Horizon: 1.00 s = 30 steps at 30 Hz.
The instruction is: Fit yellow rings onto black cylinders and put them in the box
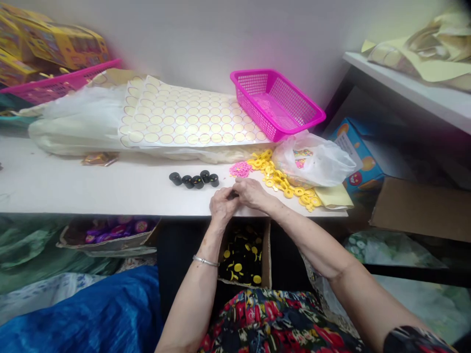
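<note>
My left hand (222, 203) and my right hand (251, 193) meet at the front edge of the white table, fingers closed together. Between the fingertips shows a small black piece (233, 195), mostly hidden. Several short black cylinders (197, 182) stand in a cluster to the left of my hands. Just beyond the fingers lies a small heap of tiny pink bits (241, 169). Yellow ring-shaped pieces (281, 182) spread along the table past my right hand. Below my wrists, a cardboard box (267, 264) holds many black pieces with yellow discs.
A pink plastic basket (298, 128) sits at the back, beside sheets of round stickers (184, 119). A white plastic bag (324, 162) lies at the right. Under the table's left part is a carton of purple items (117, 230). A blue box (356, 157) stands far right.
</note>
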Tool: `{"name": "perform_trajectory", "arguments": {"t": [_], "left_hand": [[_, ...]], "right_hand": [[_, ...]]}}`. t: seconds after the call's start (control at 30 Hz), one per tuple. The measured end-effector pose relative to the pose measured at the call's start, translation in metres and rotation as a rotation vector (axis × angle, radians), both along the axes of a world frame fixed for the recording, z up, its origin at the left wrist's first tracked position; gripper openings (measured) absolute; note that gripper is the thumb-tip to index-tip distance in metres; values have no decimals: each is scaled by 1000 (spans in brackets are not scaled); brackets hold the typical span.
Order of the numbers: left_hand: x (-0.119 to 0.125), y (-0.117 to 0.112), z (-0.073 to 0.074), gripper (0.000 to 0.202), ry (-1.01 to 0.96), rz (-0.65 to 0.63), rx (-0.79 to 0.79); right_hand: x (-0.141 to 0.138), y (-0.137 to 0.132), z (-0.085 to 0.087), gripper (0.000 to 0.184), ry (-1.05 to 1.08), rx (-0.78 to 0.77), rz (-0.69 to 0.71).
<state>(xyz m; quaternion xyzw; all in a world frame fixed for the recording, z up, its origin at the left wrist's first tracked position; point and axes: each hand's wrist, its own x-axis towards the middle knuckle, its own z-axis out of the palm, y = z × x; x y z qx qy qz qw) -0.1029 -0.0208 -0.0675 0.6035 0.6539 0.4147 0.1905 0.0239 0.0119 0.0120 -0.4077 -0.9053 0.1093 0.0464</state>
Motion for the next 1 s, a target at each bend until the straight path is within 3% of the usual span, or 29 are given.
{"name": "perform_trajectory", "arguments": {"t": [0.1,0.23,0.33,0.5,0.73,0.8,0.87,0.93,1.0], "left_hand": [[1,-1,1,25,-24,14,-25],[1,-2,0,36,-70,23,-49],[1,-2,-2,36,-84,34,-41],[-1,-2,-7,42,-97,24,-25],[-1,-1,-12,46,-160,32,-41],[-2,-1,-9,49,-206,16,-21],[-4,-5,-4,51,-282,-16,18],[-6,-11,3,48,-391,-19,83],[-5,-18,11,39,-493,27,173]], "right_hand": [[18,3,-9,21,35,53,-174],[47,7,-23,26,-145,161,-485],[59,9,-31,33,-281,211,-450],[60,10,-38,32,-288,247,-280],[63,9,-41,32,-254,215,-352],[63,6,-39,30,-164,205,-384],[62,4,-37,23,55,125,-469],[62,3,-33,15,434,-73,-560],[62,1,-30,17,870,-383,-582]]}}
